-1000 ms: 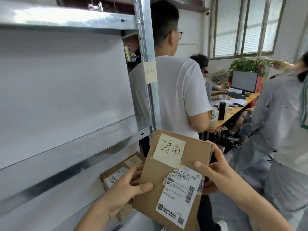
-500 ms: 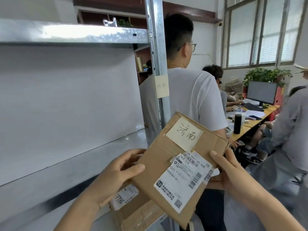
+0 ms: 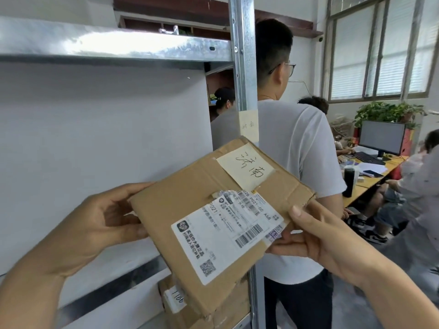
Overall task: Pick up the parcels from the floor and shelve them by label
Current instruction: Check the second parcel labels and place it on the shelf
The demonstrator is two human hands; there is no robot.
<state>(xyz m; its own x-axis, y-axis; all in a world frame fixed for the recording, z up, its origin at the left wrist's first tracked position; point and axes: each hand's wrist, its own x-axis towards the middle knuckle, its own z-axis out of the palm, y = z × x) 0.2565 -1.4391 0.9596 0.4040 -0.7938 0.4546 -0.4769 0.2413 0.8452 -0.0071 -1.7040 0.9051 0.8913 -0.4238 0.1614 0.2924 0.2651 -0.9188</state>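
I hold a flat brown cardboard parcel (image 3: 180,207) tilted in front of the metal shelf rack (image 3: 114,47). It carries a handwritten cream note (image 3: 247,166) and a white shipping label (image 3: 223,236). My left hand (image 3: 95,224) grips its left edge, my right hand (image 3: 318,236) grips its right edge from below. A small paper tag (image 3: 248,124) with faint writing is stuck on the rack's upright post (image 3: 244,67), just above the parcel. Another brown parcel (image 3: 228,307) lies on the lower shelf, partly hidden behind the held one.
A person in a white T-shirt (image 3: 297,148) stands close behind the post. To the right, a desk (image 3: 370,179) with a monitor (image 3: 381,137), a dark bottle (image 3: 348,181) and seated people. Another person (image 3: 418,210) stands at the right edge. Windows fill the far wall.
The parcel has been lifted from the lower shelf level up to the middle shelf opening and tilted flatter. Both hands rose with it; my view has turned upward.
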